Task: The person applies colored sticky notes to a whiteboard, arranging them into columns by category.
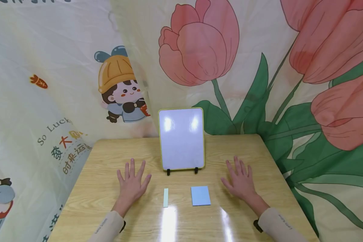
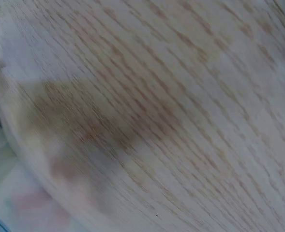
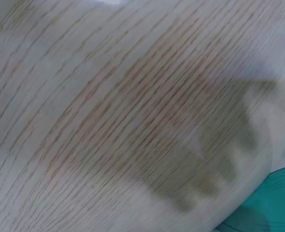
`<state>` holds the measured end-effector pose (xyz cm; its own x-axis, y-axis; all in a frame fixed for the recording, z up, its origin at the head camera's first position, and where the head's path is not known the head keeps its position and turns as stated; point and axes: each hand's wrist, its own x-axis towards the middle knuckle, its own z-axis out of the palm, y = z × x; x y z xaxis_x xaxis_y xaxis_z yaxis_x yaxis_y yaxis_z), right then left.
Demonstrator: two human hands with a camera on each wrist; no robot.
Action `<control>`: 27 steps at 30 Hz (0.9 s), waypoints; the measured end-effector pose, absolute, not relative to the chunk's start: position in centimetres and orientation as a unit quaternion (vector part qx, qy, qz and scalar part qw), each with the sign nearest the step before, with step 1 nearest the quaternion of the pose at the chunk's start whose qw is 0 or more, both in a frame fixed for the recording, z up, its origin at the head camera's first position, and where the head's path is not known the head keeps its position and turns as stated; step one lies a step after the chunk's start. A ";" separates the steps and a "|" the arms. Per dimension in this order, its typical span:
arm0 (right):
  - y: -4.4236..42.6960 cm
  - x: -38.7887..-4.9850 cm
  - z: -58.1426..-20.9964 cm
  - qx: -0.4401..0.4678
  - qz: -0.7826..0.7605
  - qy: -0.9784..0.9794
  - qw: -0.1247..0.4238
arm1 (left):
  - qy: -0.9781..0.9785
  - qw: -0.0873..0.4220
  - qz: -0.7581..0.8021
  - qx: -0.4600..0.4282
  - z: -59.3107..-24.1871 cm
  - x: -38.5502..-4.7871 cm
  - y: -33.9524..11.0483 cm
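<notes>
Looks like a small curtained-off desk nook; home or studio, can't tell which. Wood-grain desk [image 1: 93, 181] w/ rounded far corners; printed cloth hung just behind far edge & past L and R edges. R cloth [image 1: 199, 50]: big pink tulips w/ green leaves. L cloth [image 1: 18, 111]: cartoon kid [image 1: 119, 75] in yellow cap, plus Eng. & Chinese lettering [image 1: 66, 142]. 2 bright light reflections [image 1: 168, 223] twd near edge.

We read "So Luck" [image 1: 53, 131] above "發大" [image 1: 61, 147] and "时来运" [image 1: 74, 159] on the pale cloth [image 1: 66, 37]; lettering on both sleeves [image 1: 107, 228] is too small for us to make out.
</notes>
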<state>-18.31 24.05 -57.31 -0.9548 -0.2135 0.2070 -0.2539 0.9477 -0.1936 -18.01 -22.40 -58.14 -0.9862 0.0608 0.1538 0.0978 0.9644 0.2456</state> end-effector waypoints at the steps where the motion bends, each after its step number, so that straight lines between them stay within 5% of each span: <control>1: 23.9 -18.3 -57.3 0.121 0.113 -0.982 0.091 | -0.988 0.071 -0.128 -0.041 -58.2 -18.0 -22.3; 9: 21.4 -17.6 -58.4 0.173 0.128 -0.968 0.129 | -0.988 0.065 -0.133 -0.044 -58.4 -17.8 -21.7; 27: 17.3 -16.0 -59.8 0.236 0.115 -0.959 0.108 | -0.982 0.099 -0.133 -0.091 -57.4 -16.0 -17.4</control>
